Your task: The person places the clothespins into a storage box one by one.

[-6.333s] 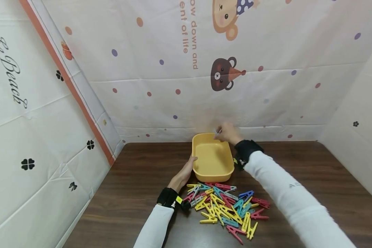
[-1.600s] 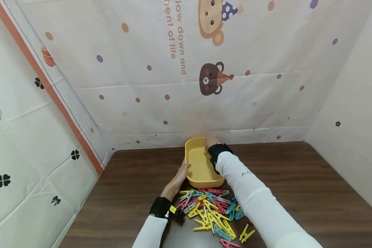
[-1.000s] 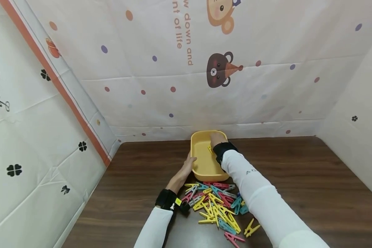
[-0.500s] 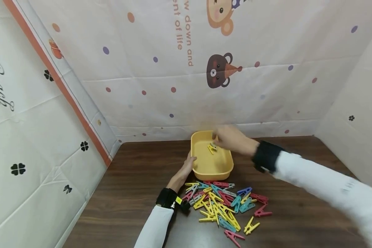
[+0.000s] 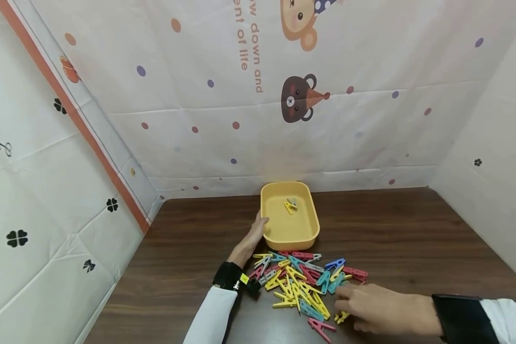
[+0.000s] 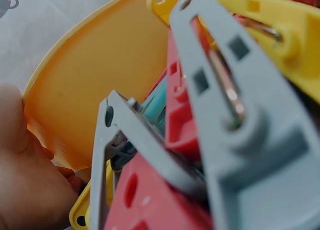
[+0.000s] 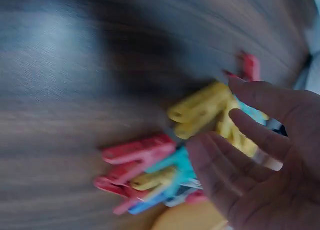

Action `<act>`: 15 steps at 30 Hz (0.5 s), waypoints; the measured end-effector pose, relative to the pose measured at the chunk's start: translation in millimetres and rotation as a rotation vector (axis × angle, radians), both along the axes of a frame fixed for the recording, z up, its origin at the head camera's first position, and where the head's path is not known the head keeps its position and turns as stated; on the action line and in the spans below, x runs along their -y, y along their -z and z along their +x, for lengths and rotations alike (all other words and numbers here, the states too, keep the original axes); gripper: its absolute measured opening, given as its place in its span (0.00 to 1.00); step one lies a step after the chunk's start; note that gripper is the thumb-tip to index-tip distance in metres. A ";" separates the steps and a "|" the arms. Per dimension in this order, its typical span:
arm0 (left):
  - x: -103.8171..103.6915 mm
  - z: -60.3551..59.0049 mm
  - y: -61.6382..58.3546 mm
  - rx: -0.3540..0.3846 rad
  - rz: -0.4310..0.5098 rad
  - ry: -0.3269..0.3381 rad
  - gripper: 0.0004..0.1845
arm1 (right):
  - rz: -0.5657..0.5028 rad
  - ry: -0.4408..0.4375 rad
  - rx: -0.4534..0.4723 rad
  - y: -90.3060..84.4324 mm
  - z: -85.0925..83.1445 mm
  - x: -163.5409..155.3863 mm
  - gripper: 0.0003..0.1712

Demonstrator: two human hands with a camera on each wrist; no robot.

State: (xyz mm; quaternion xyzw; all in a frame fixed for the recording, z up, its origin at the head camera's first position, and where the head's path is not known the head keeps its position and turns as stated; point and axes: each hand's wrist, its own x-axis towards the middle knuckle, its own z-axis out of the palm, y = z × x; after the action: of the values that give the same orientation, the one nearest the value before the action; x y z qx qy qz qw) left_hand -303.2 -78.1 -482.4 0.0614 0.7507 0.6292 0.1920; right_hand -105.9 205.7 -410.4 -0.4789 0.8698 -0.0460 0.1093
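From the head view, the yellow tub [image 5: 289, 215] stands at the back of the bench [image 5: 413, 239] with only two clothespins [image 5: 290, 206] lying in it, one yellow and one grey. The heap of clothespins [image 5: 307, 286] remains spread in front of it, so I judge the sorting barely begun, with nearly all left to move. The left hand [image 5: 258, 228] rests with relaxed fingers against the tub's left wall. The right hand [image 5: 365, 310] reaches over the near edge of the heap, fingers loosely spread, holding nothing.

In the left wrist view, the left hand [image 6: 25, 180] lies against the tub's outer wall [image 6: 100, 89], with grey, red and yellow pins crowding the lens.

In the right wrist view, though blurred, the right hand [image 7: 255, 160] is open with fingers apart above the yellow, red and teal pins [image 7: 165, 165], none yet gripped.
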 end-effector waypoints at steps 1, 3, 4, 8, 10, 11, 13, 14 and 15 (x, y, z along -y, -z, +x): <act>0.3 -0.2 0.1 -0.003 0.000 0.002 0.38 | 0.004 -0.007 -0.009 4.1 -1.0 -1.1 0.18; 0.2 -0.4 0.3 -0.004 -0.001 0.005 0.38 | 0.003 -0.016 -0.031 10.9 -3.8 -2.3 0.19; 0.0 -0.2 0.2 -0.005 -0.001 0.006 0.38 | 0.000 -0.019 -0.046 13.7 -5.0 -2.7 0.19; -2.3 1.8 0.1 0.007 -0.016 0.011 0.37 | -0.040 -0.050 -0.145 24.3 -8.1 -5.1 0.15; -3.6 2.6 0.6 0.012 -0.020 0.013 0.37 | -0.074 -0.047 -0.170 28.2 -7.9 -6.9 0.12; -4.2 2.8 0.6 0.013 -0.021 0.016 0.37 | -0.094 -0.034 -0.172 29.4 -7.9 -7.8 0.11; -5.5 2.7 0.7 0.015 -0.019 0.018 0.37 | -0.129 0.016 -0.155 26.2 -8.4 -8.6 0.09; -6.3 2.4 0.5 0.015 -0.017 0.018 0.37 | -0.142 0.055 -0.137 21.8 -9.7 -8.3 0.09; -6.9 1.8 0.8 0.014 -0.013 0.021 0.37 | -0.152 0.100 -0.120 14.7 -12.2 -7.2 0.08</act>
State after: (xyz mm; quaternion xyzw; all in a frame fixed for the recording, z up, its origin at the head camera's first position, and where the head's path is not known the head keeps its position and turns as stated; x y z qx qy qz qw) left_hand -301.4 -71.3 -483.1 0.0637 0.7527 0.6227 0.2042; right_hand -118.2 212.8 -425.1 -0.4436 0.8917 -0.0885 0.0180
